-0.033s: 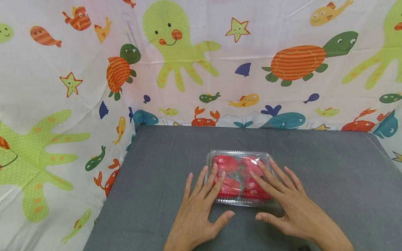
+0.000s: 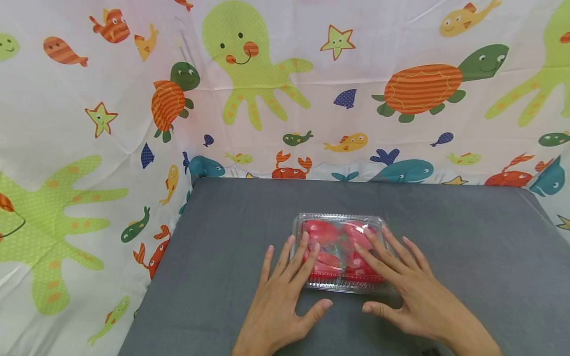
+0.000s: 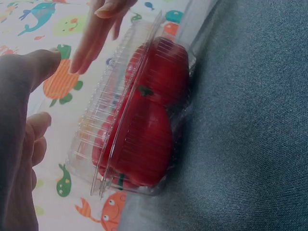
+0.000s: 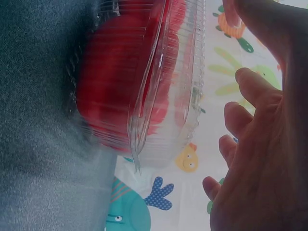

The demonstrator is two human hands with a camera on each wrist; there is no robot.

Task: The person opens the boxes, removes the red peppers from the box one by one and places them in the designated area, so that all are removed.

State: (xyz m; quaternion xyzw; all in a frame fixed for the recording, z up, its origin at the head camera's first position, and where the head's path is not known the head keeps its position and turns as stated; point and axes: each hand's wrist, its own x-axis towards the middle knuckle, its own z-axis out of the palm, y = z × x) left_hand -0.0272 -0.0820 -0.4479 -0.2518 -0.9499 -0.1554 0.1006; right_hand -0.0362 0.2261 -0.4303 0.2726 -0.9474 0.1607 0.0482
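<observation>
A clear hinged plastic box [image 2: 345,288] with ribbed edges sits on the grey cloth, its lid down. Inside lie several red, tomato-like fruits [image 3: 151,137] with green stems. My left hand [image 2: 280,299] is spread over the box's left side in the head view, and my right hand [image 2: 420,296] over its right side. Both wrist views show a gap between the fingers and the lid, so neither hand grips it. In the right wrist view the fingers [image 4: 240,115] are parted beside the box, slightly bent. The right hand's fingertips also appear at the top of the left wrist view.
Grey cloth [image 2: 231,222] covers the table around the box. A white curtain [image 2: 276,29] printed with sea animals hangs behind the table and along its left side. A small dark object [image 2: 431,351] shows at the bottom edge, beside the right forearm; its kind is unclear.
</observation>
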